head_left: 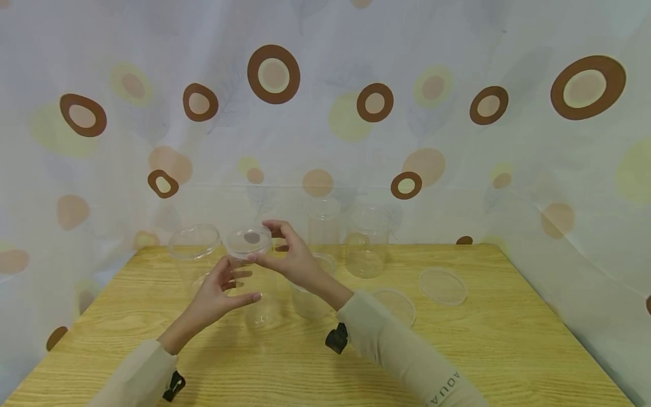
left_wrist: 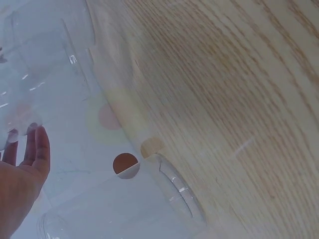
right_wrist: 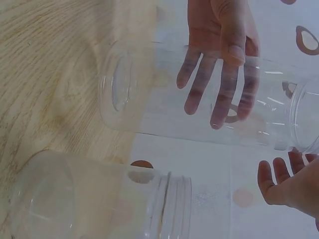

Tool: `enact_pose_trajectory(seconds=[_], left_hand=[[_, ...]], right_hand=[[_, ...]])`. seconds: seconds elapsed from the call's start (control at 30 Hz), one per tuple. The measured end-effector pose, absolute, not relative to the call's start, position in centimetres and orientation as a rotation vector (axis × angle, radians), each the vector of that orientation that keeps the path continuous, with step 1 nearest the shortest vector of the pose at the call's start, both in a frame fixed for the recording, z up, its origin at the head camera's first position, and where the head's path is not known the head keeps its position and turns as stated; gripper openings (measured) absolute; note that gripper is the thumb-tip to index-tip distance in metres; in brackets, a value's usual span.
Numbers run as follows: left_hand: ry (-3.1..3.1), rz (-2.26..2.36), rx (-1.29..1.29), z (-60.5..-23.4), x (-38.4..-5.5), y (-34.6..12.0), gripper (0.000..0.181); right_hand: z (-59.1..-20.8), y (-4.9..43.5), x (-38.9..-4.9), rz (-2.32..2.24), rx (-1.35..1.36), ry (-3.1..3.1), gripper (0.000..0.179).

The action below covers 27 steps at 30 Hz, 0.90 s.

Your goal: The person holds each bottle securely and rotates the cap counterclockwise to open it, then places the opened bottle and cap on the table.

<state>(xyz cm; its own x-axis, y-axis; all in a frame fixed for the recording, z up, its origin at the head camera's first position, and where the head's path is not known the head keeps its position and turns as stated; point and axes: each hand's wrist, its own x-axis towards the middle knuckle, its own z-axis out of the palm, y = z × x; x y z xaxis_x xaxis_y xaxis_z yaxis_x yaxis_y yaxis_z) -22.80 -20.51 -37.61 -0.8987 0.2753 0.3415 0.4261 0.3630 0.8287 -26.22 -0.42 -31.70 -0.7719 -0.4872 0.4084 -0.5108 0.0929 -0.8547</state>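
Note:
A clear, tall jar (head_left: 261,311) stands upright at the centre-left in the head view. My left hand (head_left: 216,294) grips its side, thumb in front and fingers behind; through the jar wall these fingers (right_wrist: 219,99) show in the right wrist view. At the jar's top, my right hand (head_left: 292,251) holds a clear round lid (head_left: 249,240) by its edge between thumb and fingers. The left wrist view has the left hand (left_wrist: 25,174) beside the jar wall (left_wrist: 45,59). Whether the lid is seated and whether the jar's base touches the table cannot be told.
On the wooden table (head_left: 483,350), a wide-mouthed clear jar (head_left: 194,242) stands to the left. Behind the right hand are a narrow jar (head_left: 324,226), a wider jar (head_left: 366,254) and a low one (head_left: 307,302). Two clear lids (head_left: 442,286) lie flat at right.

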Motion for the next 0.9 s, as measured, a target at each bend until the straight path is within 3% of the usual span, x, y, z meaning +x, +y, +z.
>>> enact_pose_trajectory(seconds=[0.5,0.9], left_hand=[[-2.475,-1.619,-0.774,-37.3,-22.6,-20.6,0.077],[-2.471,-1.589,-0.726,-37.3,-22.5,-20.6,0.075]], right_hand=[[-31.1,1.1,-27.5,2.018,1.440,-2.326,0.054],[-30.0,1.0,-25.7,1.930,1.305,-2.292,0.058]])
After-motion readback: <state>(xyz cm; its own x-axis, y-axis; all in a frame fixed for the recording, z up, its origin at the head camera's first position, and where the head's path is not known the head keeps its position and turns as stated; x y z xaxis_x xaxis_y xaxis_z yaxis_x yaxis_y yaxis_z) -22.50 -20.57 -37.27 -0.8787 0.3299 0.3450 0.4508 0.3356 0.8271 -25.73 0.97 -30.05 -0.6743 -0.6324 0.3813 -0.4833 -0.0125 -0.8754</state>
